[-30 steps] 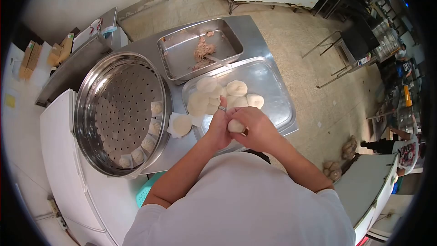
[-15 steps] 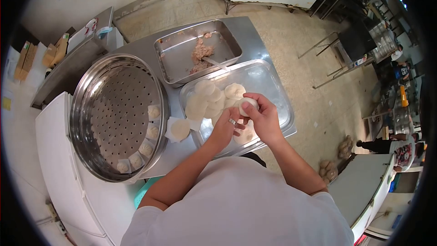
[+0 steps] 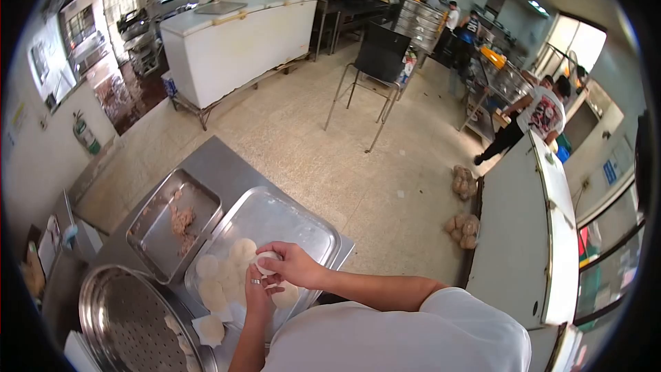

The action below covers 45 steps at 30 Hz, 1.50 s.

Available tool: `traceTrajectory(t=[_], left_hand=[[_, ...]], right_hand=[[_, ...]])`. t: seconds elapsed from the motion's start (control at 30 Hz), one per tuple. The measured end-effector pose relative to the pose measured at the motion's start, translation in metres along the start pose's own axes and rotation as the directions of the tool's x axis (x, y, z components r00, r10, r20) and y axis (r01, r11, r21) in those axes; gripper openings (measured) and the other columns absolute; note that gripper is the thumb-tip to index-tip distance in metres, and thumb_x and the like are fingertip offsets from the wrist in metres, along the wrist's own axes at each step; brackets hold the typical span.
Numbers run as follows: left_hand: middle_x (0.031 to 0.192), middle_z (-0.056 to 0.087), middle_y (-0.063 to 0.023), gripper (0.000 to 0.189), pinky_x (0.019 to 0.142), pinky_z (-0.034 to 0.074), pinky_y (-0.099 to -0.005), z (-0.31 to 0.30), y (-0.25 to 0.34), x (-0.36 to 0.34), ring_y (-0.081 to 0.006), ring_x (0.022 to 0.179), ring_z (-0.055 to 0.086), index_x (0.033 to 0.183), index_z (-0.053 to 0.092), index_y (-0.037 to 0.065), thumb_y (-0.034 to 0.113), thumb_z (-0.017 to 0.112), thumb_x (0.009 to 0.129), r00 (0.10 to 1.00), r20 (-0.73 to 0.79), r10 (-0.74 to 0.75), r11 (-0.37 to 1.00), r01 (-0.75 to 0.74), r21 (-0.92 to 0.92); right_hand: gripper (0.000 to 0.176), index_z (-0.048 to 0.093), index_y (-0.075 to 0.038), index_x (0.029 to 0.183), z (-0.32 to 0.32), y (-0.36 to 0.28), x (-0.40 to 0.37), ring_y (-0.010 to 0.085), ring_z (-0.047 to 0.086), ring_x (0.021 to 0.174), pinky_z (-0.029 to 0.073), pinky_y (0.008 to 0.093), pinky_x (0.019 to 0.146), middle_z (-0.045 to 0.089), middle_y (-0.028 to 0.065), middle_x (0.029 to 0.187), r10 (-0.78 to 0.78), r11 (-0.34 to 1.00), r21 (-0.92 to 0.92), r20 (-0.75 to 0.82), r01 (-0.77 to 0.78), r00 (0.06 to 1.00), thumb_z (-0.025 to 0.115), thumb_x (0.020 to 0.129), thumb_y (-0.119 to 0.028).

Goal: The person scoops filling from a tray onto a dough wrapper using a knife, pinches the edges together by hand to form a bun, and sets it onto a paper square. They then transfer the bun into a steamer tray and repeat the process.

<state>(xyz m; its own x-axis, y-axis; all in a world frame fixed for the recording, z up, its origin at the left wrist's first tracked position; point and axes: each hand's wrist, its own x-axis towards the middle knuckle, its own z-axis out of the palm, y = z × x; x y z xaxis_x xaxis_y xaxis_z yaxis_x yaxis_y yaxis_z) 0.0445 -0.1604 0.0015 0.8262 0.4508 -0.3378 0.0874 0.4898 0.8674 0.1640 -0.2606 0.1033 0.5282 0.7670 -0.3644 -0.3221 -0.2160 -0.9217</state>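
Note:
Between my two hands a round white dough bun (image 3: 267, 260) is held over the metal tray (image 3: 303, 219). My right hand (image 3: 292, 264) pinches it from above with thumb and fingers. Curled under its near side is my left hand (image 3: 259, 289), with a ring on one finger. Flat dough rounds (image 3: 212, 294) overlap on the tray to the left of my hands. Beyond them sits a deep metal pan (image 3: 155, 224) with minced filling (image 3: 182, 224). One dough round (image 3: 211, 331) lies on paper beside the perforated steamer (image 3: 124, 317), which holds buns along its right side.
A white chest freezer (image 3: 237, 45) stands across the floor, with a black chair (image 3: 382, 52) to its right. Another white freezer (image 3: 513, 234) is at the right. A person (image 3: 540, 114) leans near it, and more people are farther back. Filled bags (image 3: 463, 231) lie on the floor.
The view has swung up and to the right, showing more of the room. The tray, pan and steamer now appear lower left. Both hands still hold the bun.

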Motion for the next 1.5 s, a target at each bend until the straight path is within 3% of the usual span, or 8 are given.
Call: traceTrajectory(t=[0.1,0.2,0.5,0.7,0.8,1.0,1.1,1.5], left_hand=[[0.106,0.063,-0.0064,0.056,0.067,0.060,-0.0301,0.010,0.001,0.011,-0.0145,0.085,0.064,0.123,0.052,0.009,0.060,0.036,0.107,0.998,0.060,0.003,0.999,-0.001,-0.038],[0.104,0.063,-0.0061,0.056,0.068,0.060,-0.0311,0.025,0.001,0.022,-0.0134,0.083,0.063,0.123,0.051,0.009,0.060,0.036,0.107,0.994,0.105,0.006,0.999,-0.012,0.052],[0.103,0.063,-0.0066,0.057,0.070,0.060,-0.0330,0.055,0.003,0.032,-0.0143,0.079,0.063,0.124,0.052,0.007,0.059,0.037,0.108,0.988,0.156,-0.016,0.998,0.007,0.058],[0.102,0.064,-0.0073,0.057,0.071,0.059,-0.0340,0.063,0.009,0.032,-0.0146,0.079,0.064,0.122,0.053,0.006,0.058,0.036,0.108,0.969,0.245,0.009,1.000,-0.008,-0.006],[0.104,0.066,-0.0045,0.062,0.075,0.060,-0.0378,0.060,0.004,0.035,-0.0140,0.085,0.064,0.126,0.056,0.008,0.062,0.031,0.107,0.950,0.312,-0.037,0.997,0.057,-0.052],[0.131,0.063,-0.0077,0.064,0.089,0.057,-0.0477,0.051,0.007,0.035,-0.0236,0.115,0.064,0.136,0.053,0.013,0.065,0.029,0.106,0.908,0.387,-0.160,0.947,0.251,-0.198],[0.136,0.059,-0.0081,0.067,0.096,0.054,-0.0503,0.059,0.017,0.029,-0.0252,0.122,0.060,0.144,0.047,0.015,0.066,0.029,0.105,0.884,0.429,-0.188,0.936,0.294,-0.194],[0.147,0.051,-0.0041,0.066,0.109,0.043,-0.0512,0.041,0.015,0.025,-0.0229,0.136,0.049,0.149,0.043,0.016,0.064,0.034,0.106,0.883,0.448,-0.139,0.946,0.253,-0.204]], right_hand=[[0.038,0.060,0.004,0.129,-0.017,-0.002,-0.001,0.0136,0.070,0.076,0.058,0.0273,0.064,0.067,0.0105,0.102,-0.051,0.995,-0.088,-0.022,0.049,0.998,0.065,0.101,-0.021],[0.037,0.062,0.001,0.130,-0.028,-0.004,-0.007,0.0093,0.063,0.077,0.054,0.0257,0.065,0.063,0.0023,0.087,-0.035,0.997,-0.068,-0.091,0.028,0.995,0.067,0.102,-0.021],[0.036,0.061,0.004,0.128,-0.055,0.009,-0.008,0.0111,0.065,0.079,0.054,0.0265,0.067,0.067,0.0063,0.103,0.020,0.955,0.297,-0.113,0.015,0.993,0.066,0.103,-0.021],[0.032,0.061,0.002,0.128,-0.071,0.024,-0.003,0.0129,0.064,0.081,0.053,0.0296,0.066,0.067,0.0069,0.101,0.063,0.960,0.271,0.029,-0.069,0.998,0.063,0.104,-0.019],[0.033,0.060,0.003,0.131,-0.072,0.018,-0.007,0.0136,0.064,0.086,0.055,0.0302,0.069,0.067,0.0083,0.104,0.074,0.950,0.299,0.054,-0.087,0.996,0.062,0.104,-0.017],[0.038,0.056,0.002,0.137,-0.070,0.000,-0.018,0.0140,0.065,0.091,0.057,0.0296,0.074,0.067,0.0095,0.110,0.042,0.989,0.135,0.075,-0.051,0.996,0.062,0.102,-0.013],[0.040,0.055,0.002,0.139,-0.070,0.011,-0.006,0.0132,0.065,0.088,0.057,0.0291,0.073,0.066,0.0080,0.108,0.016,0.970,0.242,0.061,-0.030,0.998,0.061,0.102,-0.013],[0.039,0.054,0.002,0.140,-0.074,0.035,0.011,0.0121,0.065,0.084,0.055,0.0268,0.070,0.067,0.0059,0.101,-0.006,0.946,0.320,0.166,-0.048,0.986,0.058,0.106,-0.017]])
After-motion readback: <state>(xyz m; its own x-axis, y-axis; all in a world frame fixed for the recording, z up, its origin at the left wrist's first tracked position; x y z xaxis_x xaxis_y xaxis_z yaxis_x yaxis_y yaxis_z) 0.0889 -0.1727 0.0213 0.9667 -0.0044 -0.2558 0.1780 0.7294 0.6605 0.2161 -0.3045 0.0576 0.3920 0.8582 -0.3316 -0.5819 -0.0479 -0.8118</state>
